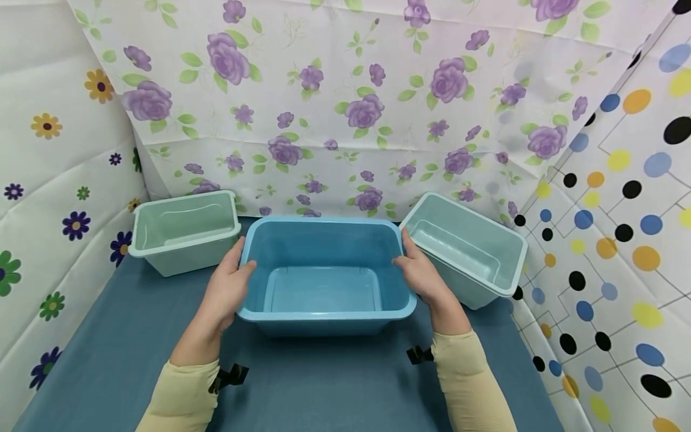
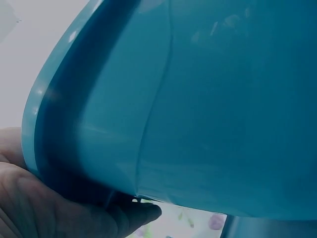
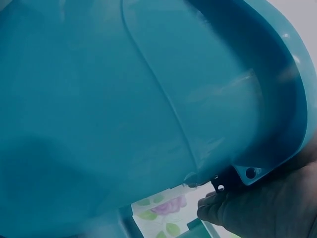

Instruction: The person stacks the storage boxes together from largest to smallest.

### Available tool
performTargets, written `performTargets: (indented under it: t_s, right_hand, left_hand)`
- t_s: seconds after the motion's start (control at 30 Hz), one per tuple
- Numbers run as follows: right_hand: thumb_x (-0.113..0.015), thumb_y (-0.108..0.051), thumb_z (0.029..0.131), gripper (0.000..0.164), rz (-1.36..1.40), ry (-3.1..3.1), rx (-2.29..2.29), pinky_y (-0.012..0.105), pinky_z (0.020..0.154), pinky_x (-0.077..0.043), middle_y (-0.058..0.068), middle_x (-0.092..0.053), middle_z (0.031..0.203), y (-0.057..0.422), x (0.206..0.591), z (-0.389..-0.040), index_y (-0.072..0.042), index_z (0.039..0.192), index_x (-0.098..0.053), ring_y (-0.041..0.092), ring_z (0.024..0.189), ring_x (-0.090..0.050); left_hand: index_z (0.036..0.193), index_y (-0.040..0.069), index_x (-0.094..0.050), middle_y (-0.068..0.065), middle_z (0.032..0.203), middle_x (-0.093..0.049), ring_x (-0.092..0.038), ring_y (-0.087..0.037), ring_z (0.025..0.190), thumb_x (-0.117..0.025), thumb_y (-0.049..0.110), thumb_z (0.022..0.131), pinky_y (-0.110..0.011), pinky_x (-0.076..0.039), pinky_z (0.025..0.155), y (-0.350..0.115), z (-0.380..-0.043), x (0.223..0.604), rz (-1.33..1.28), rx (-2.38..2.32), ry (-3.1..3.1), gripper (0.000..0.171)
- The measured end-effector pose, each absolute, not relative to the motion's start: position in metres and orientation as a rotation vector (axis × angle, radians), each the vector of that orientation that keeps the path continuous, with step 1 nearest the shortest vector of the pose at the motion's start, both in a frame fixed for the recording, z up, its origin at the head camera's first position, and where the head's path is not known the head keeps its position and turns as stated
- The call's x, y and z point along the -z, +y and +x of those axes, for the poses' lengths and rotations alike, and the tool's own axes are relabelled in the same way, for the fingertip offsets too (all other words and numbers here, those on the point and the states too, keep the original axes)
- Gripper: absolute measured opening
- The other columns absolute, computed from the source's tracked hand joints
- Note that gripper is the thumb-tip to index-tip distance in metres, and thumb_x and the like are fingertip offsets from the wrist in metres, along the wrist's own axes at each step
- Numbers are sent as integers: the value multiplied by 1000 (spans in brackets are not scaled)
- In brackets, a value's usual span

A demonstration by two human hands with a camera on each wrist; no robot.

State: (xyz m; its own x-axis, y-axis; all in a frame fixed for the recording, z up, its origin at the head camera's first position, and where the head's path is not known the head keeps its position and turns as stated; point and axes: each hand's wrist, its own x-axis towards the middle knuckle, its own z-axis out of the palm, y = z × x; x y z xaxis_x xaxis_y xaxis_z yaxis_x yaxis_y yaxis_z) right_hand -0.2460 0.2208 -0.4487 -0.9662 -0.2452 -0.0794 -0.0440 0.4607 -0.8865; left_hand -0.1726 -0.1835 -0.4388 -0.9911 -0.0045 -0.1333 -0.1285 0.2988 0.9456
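Observation:
A blue rectangular plastic basin (image 1: 324, 324) is held up at the middle of the table, its open top tilted toward the head camera and nothing inside. My left hand (image 1: 228, 285) grips its left rim, thumb over the edge and fingers underneath. On the opposite side my right hand (image 1: 423, 273) grips the right rim the same way. From below, the left wrist view shows the basin's outer wall (image 2: 198, 109) with the left hand (image 2: 59, 208) at its rim. The right wrist view has the right hand (image 3: 267, 203) under the other rim, beside small holes.
A pale green basin (image 1: 189, 249) stands at the back left. Another pale green basin (image 1: 464, 276), set at an angle, is at the back right, close to my right hand. Beneath lies a blue tabletop (image 1: 324, 384). Patterned cloths (image 1: 335, 72) hang at the back and both sides.

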Motion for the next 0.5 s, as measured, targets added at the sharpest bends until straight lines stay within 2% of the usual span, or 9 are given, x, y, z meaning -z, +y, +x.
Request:
performTargets:
  t_s: [0.5]
  right_hand:
    - [-45,-8,112,82,-224,2508,1527,57,136,-6,10,5,186,223,450,-244,-8,178,3,29,171,3]
  left_hand:
    - [179,14,4,-9,187,7,1,-37,171,-38,18,122,-67,-12,134,-181,-169,438,-135,-1791,2432,71]
